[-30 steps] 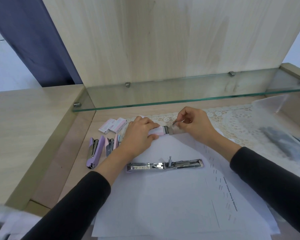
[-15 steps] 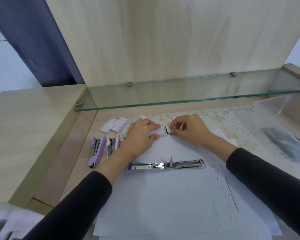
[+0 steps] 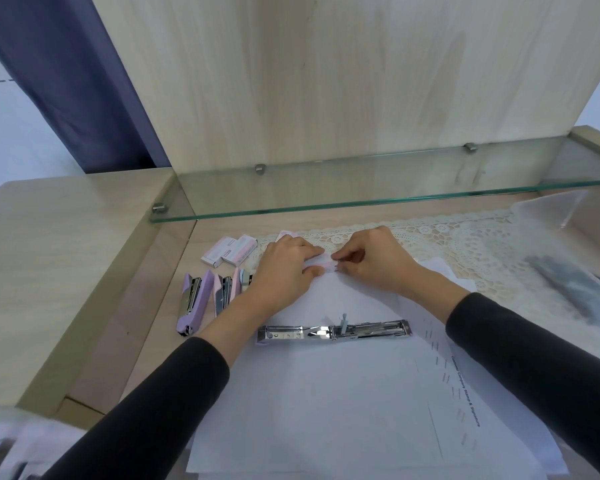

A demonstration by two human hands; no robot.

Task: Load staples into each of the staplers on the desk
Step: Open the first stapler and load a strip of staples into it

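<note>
Toward the far edge of the table [image 3: 142, 327], the left grip [image 3: 284, 271] holds a small box [image 3: 315, 264], pale pink, between forefinger and thumb. The right grip [image 3: 371, 261] meets it from the other side, fingertips pinched on the box's open end. A sliver of dark metal shows there, but whether the tips touch box or staples cannot be told.

Nearer the front edge, the open stapler [image 3: 333, 331] lies flat and unfolded on the paper [image 3: 326, 410], its bare metal channel facing up and touching neither hand.

By the left edge lie a purple stapler [image 3: 193, 303] and, just beside it, a pink stapler [image 3: 226, 292], with another partly hidden behind the left wrist. Two boxes [image 3: 230, 251] sit side by side beyond them. A lace mat [image 3: 465, 237] covers the far right, under the glass shelf [image 3: 361, 199].
</note>
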